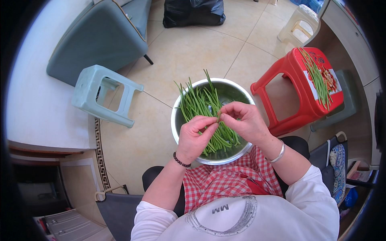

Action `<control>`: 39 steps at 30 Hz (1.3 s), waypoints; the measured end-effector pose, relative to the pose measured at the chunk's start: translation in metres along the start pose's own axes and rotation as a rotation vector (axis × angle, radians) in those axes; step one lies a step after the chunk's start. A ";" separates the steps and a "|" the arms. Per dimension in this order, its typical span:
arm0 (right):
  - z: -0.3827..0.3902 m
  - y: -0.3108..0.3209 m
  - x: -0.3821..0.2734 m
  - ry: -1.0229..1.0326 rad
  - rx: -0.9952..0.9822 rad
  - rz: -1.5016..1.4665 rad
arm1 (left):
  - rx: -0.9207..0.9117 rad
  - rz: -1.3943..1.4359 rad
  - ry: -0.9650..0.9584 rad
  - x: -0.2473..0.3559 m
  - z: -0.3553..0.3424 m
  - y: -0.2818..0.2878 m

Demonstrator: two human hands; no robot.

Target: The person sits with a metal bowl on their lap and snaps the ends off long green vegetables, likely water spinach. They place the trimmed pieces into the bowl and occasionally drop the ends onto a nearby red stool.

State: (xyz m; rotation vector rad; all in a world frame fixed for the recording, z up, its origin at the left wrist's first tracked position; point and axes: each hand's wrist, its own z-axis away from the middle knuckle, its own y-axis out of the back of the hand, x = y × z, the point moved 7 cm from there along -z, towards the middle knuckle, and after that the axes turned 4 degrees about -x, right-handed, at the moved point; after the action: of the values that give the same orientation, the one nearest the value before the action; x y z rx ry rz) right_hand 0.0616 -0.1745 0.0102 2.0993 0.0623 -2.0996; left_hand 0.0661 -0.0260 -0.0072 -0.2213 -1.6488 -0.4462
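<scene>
A wide metal basin (175, 124) stands in front of my lap, with a heap of long, thin green stems (201, 102) in it that look like garlic scapes. Some of their tips stick out over the far rim. Above the heap, my left hand (197, 136) and my right hand (246, 121) meet fingertip to fingertip. Both pinch a short bit of green stem (218, 117) between thumb and forefinger; most of it is hidden by the fingers. To the right, more green stems (317, 80) lie in a small bunch on a red plastic stool (277, 96).
A pale blue-green stool (90, 90) stands on the left, near a grey-blue upholstered chair (100, 44). At the back is a black plastic bag (194, 13). A cream stool (298, 28) stands by the cabinet (350, 30) on the right. A red checked apron (225, 176) covers my lap.
</scene>
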 end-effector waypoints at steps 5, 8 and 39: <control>0.001 0.001 0.002 -0.032 0.006 0.028 | -0.008 -0.033 -0.026 0.002 0.000 -0.002; 0.000 0.001 0.000 -0.039 0.001 0.041 | -0.010 -0.028 -0.025 0.000 0.000 -0.002; -0.002 -0.001 0.013 -0.083 -0.058 -0.130 | -0.111 0.229 0.167 -0.018 0.002 -0.004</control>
State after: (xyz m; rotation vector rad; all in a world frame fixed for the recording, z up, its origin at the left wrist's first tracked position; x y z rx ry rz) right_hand 0.0637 -0.1743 -0.0024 2.0234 0.2528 -2.2269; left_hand 0.0651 -0.0273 -0.0257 -0.4390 -1.4179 -0.3718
